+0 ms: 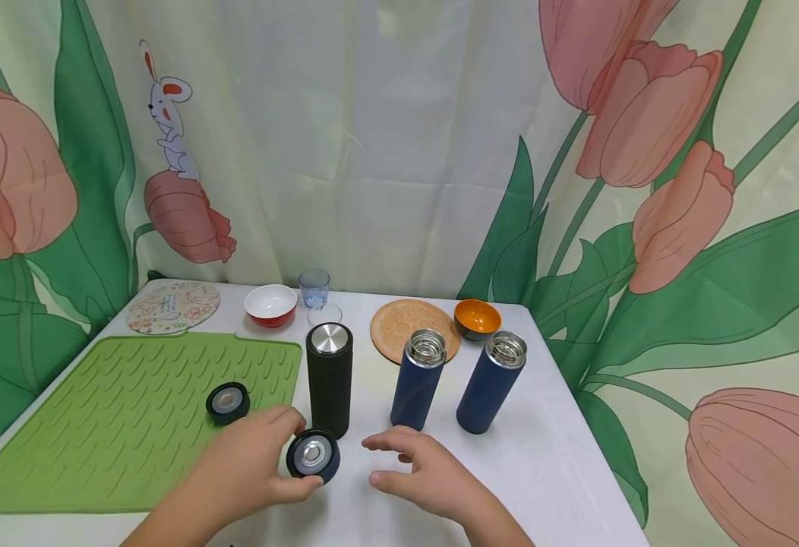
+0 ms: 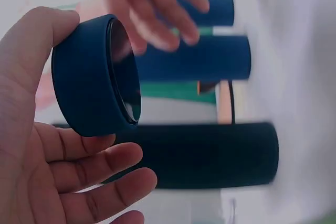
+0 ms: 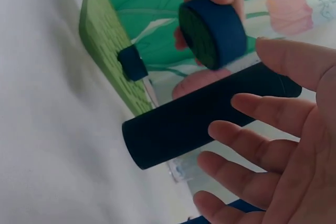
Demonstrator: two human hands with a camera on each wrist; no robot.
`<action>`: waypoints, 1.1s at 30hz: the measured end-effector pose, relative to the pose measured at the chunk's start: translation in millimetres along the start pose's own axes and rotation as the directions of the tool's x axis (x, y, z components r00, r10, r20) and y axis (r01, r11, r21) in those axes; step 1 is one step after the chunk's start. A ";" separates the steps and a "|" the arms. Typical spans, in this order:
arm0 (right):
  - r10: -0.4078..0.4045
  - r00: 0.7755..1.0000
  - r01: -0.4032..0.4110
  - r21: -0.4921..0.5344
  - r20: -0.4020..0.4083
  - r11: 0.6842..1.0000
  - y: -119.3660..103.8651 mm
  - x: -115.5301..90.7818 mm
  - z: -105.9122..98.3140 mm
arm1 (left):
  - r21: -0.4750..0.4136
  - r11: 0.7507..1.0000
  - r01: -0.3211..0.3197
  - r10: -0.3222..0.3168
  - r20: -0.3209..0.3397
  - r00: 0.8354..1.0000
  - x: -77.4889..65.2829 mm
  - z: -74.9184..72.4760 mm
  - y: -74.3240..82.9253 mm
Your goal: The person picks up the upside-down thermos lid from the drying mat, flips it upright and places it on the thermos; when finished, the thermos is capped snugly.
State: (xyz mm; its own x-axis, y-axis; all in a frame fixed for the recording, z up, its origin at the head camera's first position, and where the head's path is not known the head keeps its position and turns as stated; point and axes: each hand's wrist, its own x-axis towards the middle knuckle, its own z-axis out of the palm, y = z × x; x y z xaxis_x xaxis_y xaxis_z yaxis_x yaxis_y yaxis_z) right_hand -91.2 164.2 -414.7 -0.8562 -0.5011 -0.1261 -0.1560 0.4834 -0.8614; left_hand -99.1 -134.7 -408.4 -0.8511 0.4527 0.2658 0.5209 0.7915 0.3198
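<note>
Plainly, we hold a dark blue lid (image 1: 314,456) in our left hand (image 1: 252,456), pinching its rim between thumb and fingers while the lower fingers spread loosely beneath. We keep its ringed face, with a silvery centre, turned up towards us, on the near side of a black bottle (image 1: 330,391). That bottle stands upright, and its top is shiny metal.

Our right hand (image 1: 427,471) hovers just to the right of the lid, fingers spread and slightly bent, thumb apart, with nothing in its hold. Beyond it, we see two blue bottles with bare steel mouths: the left blue bottle (image 1: 415,393) and the right blue bottle (image 1: 487,391), both standing on the white table (image 1: 543,479).

To the left, a second lid (image 1: 228,403) rests on the green mat (image 1: 133,433), near its right edge. Along the far side, from left to right, we find a round patterned mat (image 1: 173,308), a red bowl (image 1: 271,322) with a white inside, a bluish glass (image 1: 314,289), a round tan board (image 1: 399,325) partly behind the left blue bottle, and an orange bowl (image 1: 476,334). Behind everything, we face a tulip-printed curtain (image 1: 386,152).
</note>
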 end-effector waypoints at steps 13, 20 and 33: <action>-0.040 0.998 0.040 -0.005 -0.055 0.999 2.3 2.5 5.9 | -0.012 0.983 -0.181 0.180 -0.047 0.983 20.3 21.7 25.9; -0.054 0.996 0.051 -0.037 -0.072 0.998 0.7 1.1 8.4 | -0.017 0.976 -0.219 0.216 -0.104 0.971 20.1 27.2 28.4; -0.090 0.992 0.083 -0.081 -0.090 0.993 3.5 -0.8 9.6 | -0.065 0.979 -0.192 0.186 -0.092 0.978 19.9 35.7 27.2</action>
State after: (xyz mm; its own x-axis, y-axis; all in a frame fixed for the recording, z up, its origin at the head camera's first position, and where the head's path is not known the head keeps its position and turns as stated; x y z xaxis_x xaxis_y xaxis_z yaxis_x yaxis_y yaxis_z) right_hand -86.3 159.5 -422.4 -0.8795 -0.4760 -0.0036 -0.2656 0.4969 -0.8261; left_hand -104.3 -89.5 -426.9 -0.7298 0.5522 0.4030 0.6778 0.6613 0.3214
